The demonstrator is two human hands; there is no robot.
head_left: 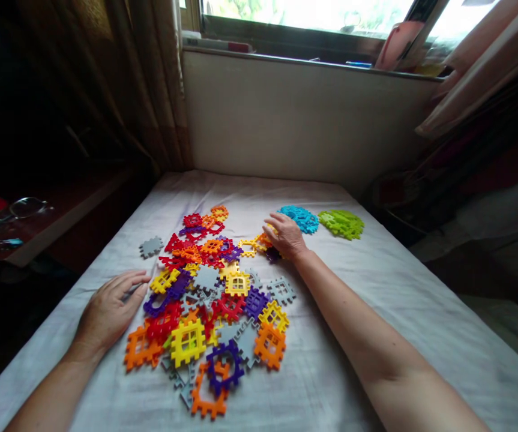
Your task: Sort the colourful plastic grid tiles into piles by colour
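My left hand lies at the left edge of a mixed pile of plastic interlocking tiles, its fingers stretched out and holding nothing. Close to its fingertips are a yellow window tile and a purple tile. At the back right of the pile, my right hand reaches over an orange tile and a dark purple tile. Its fingers are slightly bent and apart; their undersides are hidden. Just beyond it sits a blue tile heap, beside a lime green tile heap.
The tiles lie on a pale, wrinkled sheet. One grey gear-edged tile rests apart at the left. A white wall and window sill close off the back. Brown curtains hang at left, and glasses sit on a side shelf.
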